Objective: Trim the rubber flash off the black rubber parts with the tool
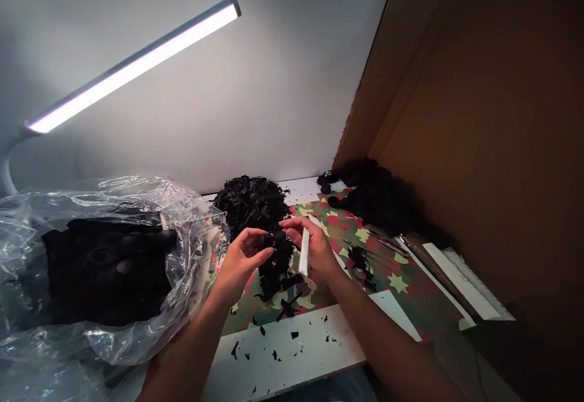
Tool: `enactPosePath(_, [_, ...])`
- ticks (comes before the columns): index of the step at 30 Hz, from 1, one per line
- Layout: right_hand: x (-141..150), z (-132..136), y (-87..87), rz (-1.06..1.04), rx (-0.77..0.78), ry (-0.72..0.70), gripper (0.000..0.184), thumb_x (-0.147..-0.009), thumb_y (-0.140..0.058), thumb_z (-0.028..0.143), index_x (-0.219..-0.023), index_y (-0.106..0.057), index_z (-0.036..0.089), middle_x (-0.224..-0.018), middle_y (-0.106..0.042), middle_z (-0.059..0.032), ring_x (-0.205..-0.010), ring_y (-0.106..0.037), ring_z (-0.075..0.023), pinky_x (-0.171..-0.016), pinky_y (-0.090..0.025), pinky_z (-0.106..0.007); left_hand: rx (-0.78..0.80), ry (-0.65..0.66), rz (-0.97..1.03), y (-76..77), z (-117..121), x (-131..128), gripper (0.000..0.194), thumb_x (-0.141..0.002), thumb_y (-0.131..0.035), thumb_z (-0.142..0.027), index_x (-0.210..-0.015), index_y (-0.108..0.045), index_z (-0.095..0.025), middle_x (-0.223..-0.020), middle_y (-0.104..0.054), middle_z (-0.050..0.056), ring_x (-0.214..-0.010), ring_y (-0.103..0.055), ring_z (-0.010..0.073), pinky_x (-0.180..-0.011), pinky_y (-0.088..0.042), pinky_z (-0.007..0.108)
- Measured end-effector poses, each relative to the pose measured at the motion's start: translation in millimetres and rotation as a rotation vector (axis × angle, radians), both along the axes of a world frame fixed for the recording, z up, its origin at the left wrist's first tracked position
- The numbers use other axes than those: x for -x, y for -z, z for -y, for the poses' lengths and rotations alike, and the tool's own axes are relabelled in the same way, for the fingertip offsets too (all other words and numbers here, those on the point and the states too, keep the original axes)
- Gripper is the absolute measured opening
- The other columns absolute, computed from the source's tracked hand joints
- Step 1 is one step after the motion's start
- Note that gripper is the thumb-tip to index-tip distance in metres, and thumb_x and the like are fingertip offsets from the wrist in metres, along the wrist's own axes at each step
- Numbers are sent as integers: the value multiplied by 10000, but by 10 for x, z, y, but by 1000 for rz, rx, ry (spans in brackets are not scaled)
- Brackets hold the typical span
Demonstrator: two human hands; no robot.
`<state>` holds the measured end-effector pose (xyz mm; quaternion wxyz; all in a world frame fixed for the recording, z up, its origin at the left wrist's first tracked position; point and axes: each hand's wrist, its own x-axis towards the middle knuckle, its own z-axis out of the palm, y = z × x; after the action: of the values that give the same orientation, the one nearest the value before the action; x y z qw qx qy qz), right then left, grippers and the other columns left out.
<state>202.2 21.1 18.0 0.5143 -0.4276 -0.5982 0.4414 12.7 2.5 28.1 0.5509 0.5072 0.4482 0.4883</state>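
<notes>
My left hand [244, 257] is closed in a pinch on a small black piece [266, 241], whose exact kind I cannot make out. Across from it, my right hand [317, 245] grips a slim white tool [304, 255], held nearly upright between thumb and fingers; its working end is not visible. The right fingertips come close to the black piece, and I cannot tell whether they touch it. Below and between the hands lie black scraps [276, 271] on a camouflage-patterned mat [337, 295]. Just behind them rises a heap of black shavings [250, 201].
At left, a clear plastic bag [194, 213] holds black parts [109, 274]. More black pieces [387, 198] pile up at the back right by a cardboard wall [479, 116]. Metal tools [387, 242] and white strips [460, 280] lie at right. A lit lamp [137, 64] hangs above left.
</notes>
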Motion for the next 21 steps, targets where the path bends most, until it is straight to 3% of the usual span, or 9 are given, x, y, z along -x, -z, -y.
enactPosePath(3, [52, 42, -27, 155, -132, -63, 230, -906, -679, 446, -1012, -712, 244, -1001, -680, -55, -934, -645, -224, -847, -515, -364, -75, 28, -115, -6, 19, 26, 276, -738, -824, -276, -981, -718, -202, -1044, -753, 80, -969, -696, 221, -870, -538, 328])
enactPosePath(6, [117, 75, -11, 271, -279, -40, 162, -935, -662, 375, -968, -738, 235, -1016, -648, -71, -953, -632, -227, -868, -510, -374, -187, -22, -309, 16, 13, 55, 265, -738, -819, -239, -994, -753, -228, -1137, -748, 83, -1017, -691, 246, -934, -515, 363])
enactPosePath(11, [159, 102, 35, 335, -360, -58, 180, -978, -599, 294, -896, -746, 230, -958, -657, -70, -850, -634, -197, -755, -515, -319, -286, -12, -499, 11, 51, 52, 340, -770, -766, -161, -1084, -768, -291, -1038, -766, 40, -961, -694, 243, -901, -510, 355])
enactPosePath(16, [200, 135, 7, 254, -294, 69, 171, -932, -662, 249, -777, -714, 201, -708, -628, -4, -637, -580, -143, -628, -460, -267, -273, -85, -417, 15, 120, 3, 202, -832, -683, -177, -997, -770, -256, -1012, -747, 28, -953, -674, 215, -845, -508, 317])
enactPosePath(21, [205, 116, 4, 225, -270, 40, 142, -925, -683, 268, -804, -713, 199, -745, -650, -5, -674, -604, -151, -662, -461, -281, -157, -117, -342, 45, 121, 23, 182, -815, -693, -223, -968, -791, -240, -936, -763, 21, -866, -676, 200, -780, -499, 297])
